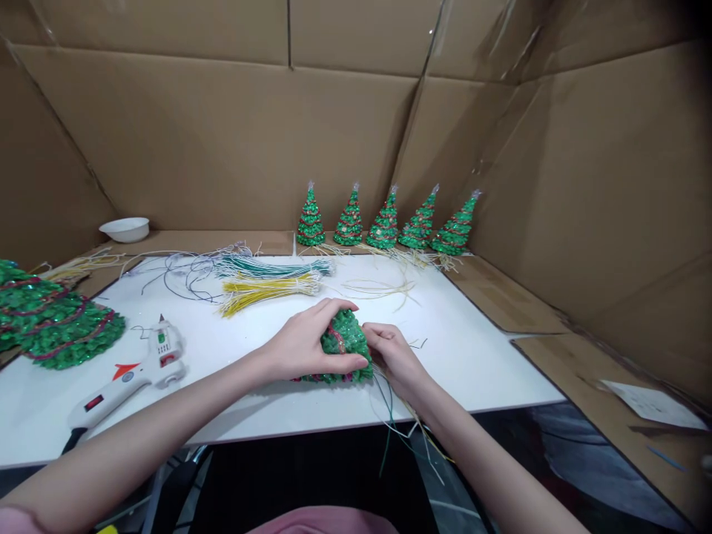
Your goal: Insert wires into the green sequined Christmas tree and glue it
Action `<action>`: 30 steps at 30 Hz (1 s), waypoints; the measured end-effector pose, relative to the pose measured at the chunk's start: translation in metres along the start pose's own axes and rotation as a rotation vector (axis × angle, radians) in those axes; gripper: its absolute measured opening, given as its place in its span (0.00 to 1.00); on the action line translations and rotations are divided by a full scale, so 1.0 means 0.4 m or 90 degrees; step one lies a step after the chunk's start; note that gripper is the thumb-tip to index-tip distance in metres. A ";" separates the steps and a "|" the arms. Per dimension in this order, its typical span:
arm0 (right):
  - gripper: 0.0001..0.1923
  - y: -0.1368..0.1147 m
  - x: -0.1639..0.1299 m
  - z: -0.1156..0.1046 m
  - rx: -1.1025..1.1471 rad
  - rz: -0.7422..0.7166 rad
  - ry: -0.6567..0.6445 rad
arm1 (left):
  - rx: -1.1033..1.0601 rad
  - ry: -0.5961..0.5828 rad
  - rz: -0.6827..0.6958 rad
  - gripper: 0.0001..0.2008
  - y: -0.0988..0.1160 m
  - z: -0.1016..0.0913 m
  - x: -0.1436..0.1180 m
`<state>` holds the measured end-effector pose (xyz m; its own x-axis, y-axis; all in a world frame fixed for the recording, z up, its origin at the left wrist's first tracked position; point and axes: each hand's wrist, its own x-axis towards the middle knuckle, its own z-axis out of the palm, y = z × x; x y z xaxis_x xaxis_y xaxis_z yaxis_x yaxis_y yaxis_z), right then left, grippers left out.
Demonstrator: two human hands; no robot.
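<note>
A small green tinsel Christmas tree (pixel 345 331) with a reddish garland lies on its side near the table's front edge. My left hand (pixel 305 341) is wrapped round it, thumb along the near side and fingers over the far side. At the tree's base, my right hand (pixel 392 354) is closed in a pinch on thin wires. Green, white and yellow wire ends (pixel 392 419) hang from beneath that hand over the table edge. The fingertips partly hide the wires at the base.
A white glue gun (pixel 133 374) lies left of my forearm, beside a larger tinsel tree (pixel 72 330). Bundles of green wires (pixel 272 266) and yellow wires (pixel 272 288) lie ahead. Several finished-looking trees (pixel 383 222) stand along the cardboard wall (pixel 222 148); a white bowl (pixel 127 230) sits back left.
</note>
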<state>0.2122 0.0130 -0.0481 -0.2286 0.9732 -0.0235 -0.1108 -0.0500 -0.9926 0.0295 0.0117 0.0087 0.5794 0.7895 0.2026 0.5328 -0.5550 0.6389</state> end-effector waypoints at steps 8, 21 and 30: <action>0.21 0.003 0.004 0.000 0.027 -0.005 -0.004 | -0.010 -0.002 0.032 0.29 -0.005 0.002 0.002; 0.22 0.001 -0.014 -0.007 0.012 -0.010 0.023 | 0.007 -0.010 0.043 0.29 -0.007 0.001 0.002; 0.24 -0.001 -0.019 -0.004 -0.035 -0.011 -0.018 | 0.023 0.002 0.018 0.34 0.002 0.002 -0.002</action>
<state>0.2156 0.0059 -0.0478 -0.2546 0.9670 -0.0043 -0.0622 -0.0208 -0.9978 0.0300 0.0105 0.0083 0.5924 0.7742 0.2229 0.5382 -0.5862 0.6056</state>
